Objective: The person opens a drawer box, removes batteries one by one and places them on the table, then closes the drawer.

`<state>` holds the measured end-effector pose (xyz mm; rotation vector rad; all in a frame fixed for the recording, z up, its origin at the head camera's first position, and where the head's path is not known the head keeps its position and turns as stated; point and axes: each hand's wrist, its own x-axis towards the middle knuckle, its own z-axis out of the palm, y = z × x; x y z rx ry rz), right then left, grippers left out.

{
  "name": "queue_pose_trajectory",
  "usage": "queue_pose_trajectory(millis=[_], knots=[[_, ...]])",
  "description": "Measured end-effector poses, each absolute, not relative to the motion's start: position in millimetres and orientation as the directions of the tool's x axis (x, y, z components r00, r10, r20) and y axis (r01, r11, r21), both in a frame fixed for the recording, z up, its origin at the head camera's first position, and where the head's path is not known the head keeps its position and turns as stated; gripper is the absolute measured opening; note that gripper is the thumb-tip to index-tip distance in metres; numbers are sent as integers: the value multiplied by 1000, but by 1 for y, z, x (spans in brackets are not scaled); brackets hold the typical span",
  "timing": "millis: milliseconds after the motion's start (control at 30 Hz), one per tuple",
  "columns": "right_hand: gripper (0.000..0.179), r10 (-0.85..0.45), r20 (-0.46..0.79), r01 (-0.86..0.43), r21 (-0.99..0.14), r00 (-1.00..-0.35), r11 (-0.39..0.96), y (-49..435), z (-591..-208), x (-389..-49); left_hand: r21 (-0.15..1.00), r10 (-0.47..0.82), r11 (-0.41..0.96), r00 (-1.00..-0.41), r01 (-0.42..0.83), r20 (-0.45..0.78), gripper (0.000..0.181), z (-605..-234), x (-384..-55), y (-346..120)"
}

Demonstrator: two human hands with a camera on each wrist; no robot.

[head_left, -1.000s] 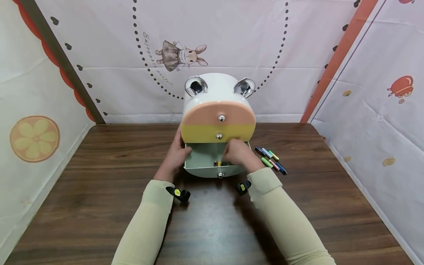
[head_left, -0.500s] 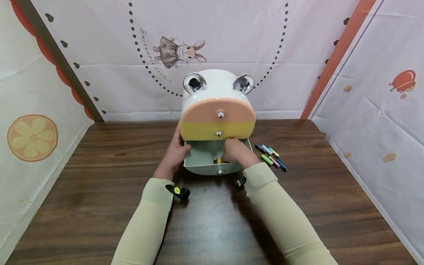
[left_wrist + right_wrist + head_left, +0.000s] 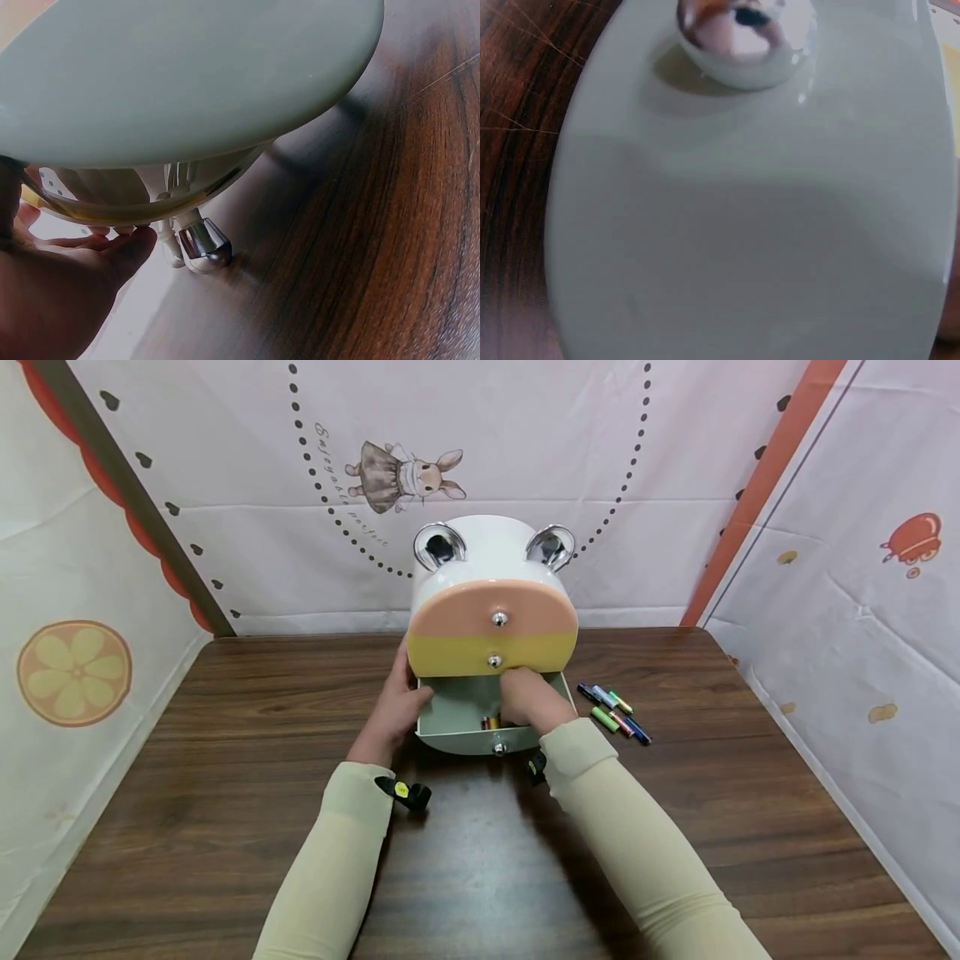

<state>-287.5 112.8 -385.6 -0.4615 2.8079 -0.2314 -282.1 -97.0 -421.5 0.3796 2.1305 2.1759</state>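
Observation:
A white frog-shaped drawer cabinet (image 3: 487, 553) stands on the table, its pale green bottom drawer (image 3: 456, 743) pulled out. At the cabinet's left side my left hand (image 3: 390, 710) holds on, thumb by the drawer's edge, fingers partly hidden behind the side. In the left wrist view, the left hand (image 3: 64, 292) touches the cabinet's curved body. My right hand (image 3: 528, 697) reaches down into the drawer's right part. Its fingertips are hidden, so what they hold cannot be seen. Beside them lie small battery-like cylinders (image 3: 490, 723), red and yellow. The right wrist view shows mainly the drawer front (image 3: 742, 225).
Several coloured battery-like cylinders (image 3: 604, 719) lie on the brown wood-grain table (image 3: 247, 735), right of the cabinet. Peach and yellow drawer fronts (image 3: 491, 602) with silver knobs sit above the green drawer. Patterned cloth (image 3: 540, 443) hangs behind and at both sides.
My right hand has moved a little to the left inside the drawer. The cylinders beside it have shifted slightly. My left hand stays at the cabinet's side.

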Motion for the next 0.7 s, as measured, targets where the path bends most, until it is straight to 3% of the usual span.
queue_pose_trajectory(millis=[267,700], knots=[[39,-337,-244,-304,-163,-909,938,111,-387,-286,990,226,-37,-964,136,141,102,-424,-283,-97],[44,-404,-114,-339,-368,-908,866,133,-378,-274,986,213,-29,-963,161,164,104,-441,-294,-98]])
